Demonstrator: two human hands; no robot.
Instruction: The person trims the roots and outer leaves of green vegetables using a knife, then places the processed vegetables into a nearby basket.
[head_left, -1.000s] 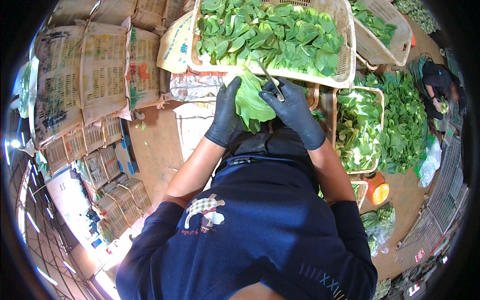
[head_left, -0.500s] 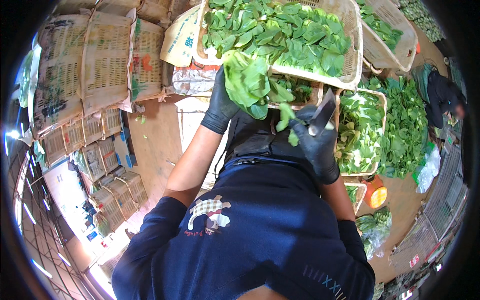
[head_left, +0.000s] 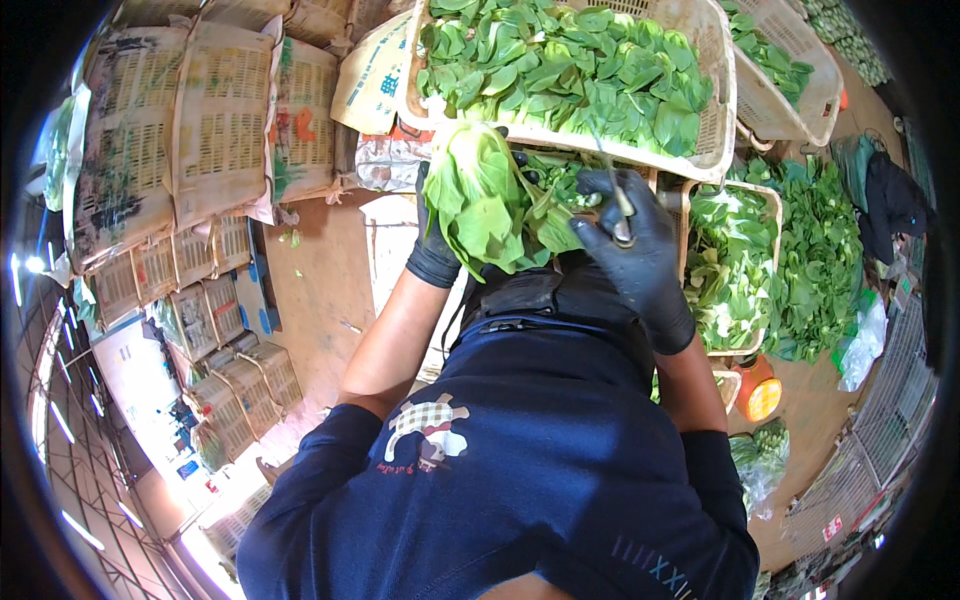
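My left hand point(head_left: 435, 245), in a black glove, is closed around a head of leafy greens point(head_left: 478, 190) resembling bok choy. Its pale base points up, and the leaves hang down toward my lap. To its right, my gloved right hand point(head_left: 648, 262) grips a small knife point(head_left: 623, 212). The handle shows between thumb and fingers, while the thin blade is blurred and points away from me. A loose leaf point(head_left: 553, 222) hangs between the two hands, beside the head. Just beyond the hands stands a large plastic crate point(head_left: 722, 120) filled with neatly laid greens.
A lower crate point(head_left: 773, 240) of greens stands at the right, beside a heap of leaves point(head_left: 815, 250). An orange container point(head_left: 760, 392) and a bag of greens point(head_left: 762, 460) are on the floor. Stacked crates point(head_left: 225, 110) line the left, and another crate point(head_left: 815, 90) sits far right.
The greens in my left hand have turned so the pale base faces up. The loose leaf that was at my right hand is gone from it, and the knife now points away from me.
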